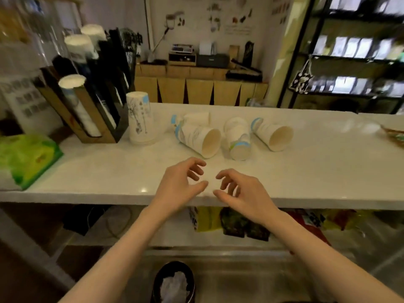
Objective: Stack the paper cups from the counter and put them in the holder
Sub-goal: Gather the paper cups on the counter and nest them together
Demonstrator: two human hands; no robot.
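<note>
Several white paper cups with blue bands lie on their sides on the white counter (306, 171): one (199, 137) with its mouth toward me, one (238, 138) with its base toward me, one (273, 134) on the right, and a small one (196, 118) behind. An upside-down cup stack (141, 119) stands beside the black-and-wood cup holder (102, 119), which holds slanted cup stacks. My left hand (181, 184) and my right hand (242, 191) hover over the counter's near edge, fingers curled apart, holding nothing, just short of the lying cups.
A green packet (28, 158) lies at the counter's left end. A brown item (393, 136) pokes in at the far right. Below the counter are a shelf with snack bags (236, 221) and a black bin (173, 283). Shelving stands beyond the counter.
</note>
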